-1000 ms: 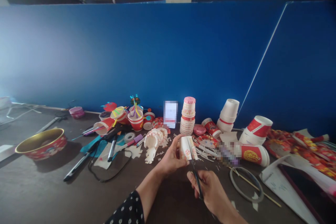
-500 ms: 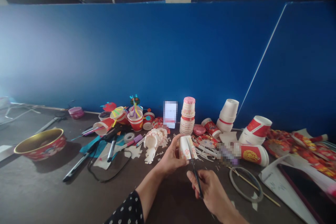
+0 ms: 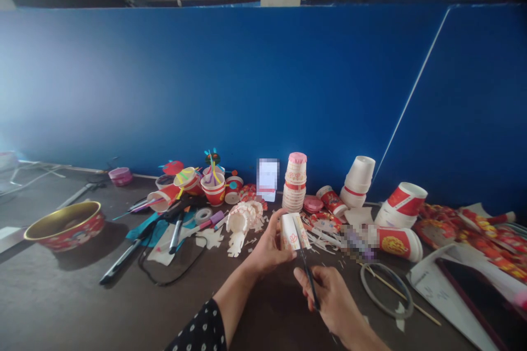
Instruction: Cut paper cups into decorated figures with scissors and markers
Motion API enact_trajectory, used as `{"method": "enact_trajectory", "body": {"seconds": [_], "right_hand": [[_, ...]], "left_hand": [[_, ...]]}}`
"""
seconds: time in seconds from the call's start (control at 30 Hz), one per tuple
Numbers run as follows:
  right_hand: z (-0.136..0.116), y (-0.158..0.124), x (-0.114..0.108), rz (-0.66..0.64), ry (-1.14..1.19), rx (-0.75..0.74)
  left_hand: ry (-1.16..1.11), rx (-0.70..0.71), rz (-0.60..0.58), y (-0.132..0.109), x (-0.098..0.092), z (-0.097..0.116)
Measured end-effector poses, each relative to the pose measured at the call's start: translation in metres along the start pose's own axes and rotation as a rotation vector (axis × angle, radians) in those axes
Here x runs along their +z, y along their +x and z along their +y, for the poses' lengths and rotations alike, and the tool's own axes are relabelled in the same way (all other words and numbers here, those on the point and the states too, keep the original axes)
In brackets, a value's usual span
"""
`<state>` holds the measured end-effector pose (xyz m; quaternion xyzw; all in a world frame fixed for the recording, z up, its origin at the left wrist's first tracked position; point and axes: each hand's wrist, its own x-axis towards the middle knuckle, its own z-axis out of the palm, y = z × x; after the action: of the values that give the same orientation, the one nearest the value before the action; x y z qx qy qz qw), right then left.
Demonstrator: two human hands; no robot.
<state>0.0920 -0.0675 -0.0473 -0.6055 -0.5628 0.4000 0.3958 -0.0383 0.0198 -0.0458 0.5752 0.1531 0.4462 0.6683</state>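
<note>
My left hand (image 3: 272, 245) is wrapped round a white paper cup (image 3: 290, 235) with red flower prints, holding it above the dark table (image 3: 263, 318). In my right hand (image 3: 327, 293) is a pair of scissors (image 3: 308, 275) with black handles. Their blades lie against the cup's paper wall, and a strip of it stands out on the right side. How far apart the blades are is hard to make out. Just behind the cup stands a tall stack of paper cups (image 3: 295, 189) with a pink top.
To the left lie a glue gun (image 3: 154, 225), markers (image 3: 176, 235), decorated cups (image 3: 213, 191) and a red-gold bowl (image 3: 68, 229). White paper scraps (image 3: 239, 225) sit near my left hand. On the right are a grey ring (image 3: 387, 312), a wooden stick (image 3: 428, 315) and a phone (image 3: 481, 296).
Hardly anything differs. The whole view has shifted very slightly, and both hands keep their hold on the cup and scissors.
</note>
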Motion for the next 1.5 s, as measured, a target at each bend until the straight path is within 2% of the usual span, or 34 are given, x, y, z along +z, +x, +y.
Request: {"method": "enact_trajectory", "body": {"seconds": [0.27, 0.67, 1.5], "right_hand": [[0.005, 0.001, -0.003, 0.019, -0.057, -0.041], [0.0, -0.005, -0.002, -0.087, -0.228, -0.088], [0.002, -0.004, 0.001, -0.007, -0.34, -0.131]], "left_hand": [[0.036, -0.021, 0.022, 0.0, 0.002, 0.003], [0.015, 0.032, 0.237, 0.006, -0.007, -0.001], [0.107, -0.018, 0.2, 0.003, 0.004, 0.001]]}}
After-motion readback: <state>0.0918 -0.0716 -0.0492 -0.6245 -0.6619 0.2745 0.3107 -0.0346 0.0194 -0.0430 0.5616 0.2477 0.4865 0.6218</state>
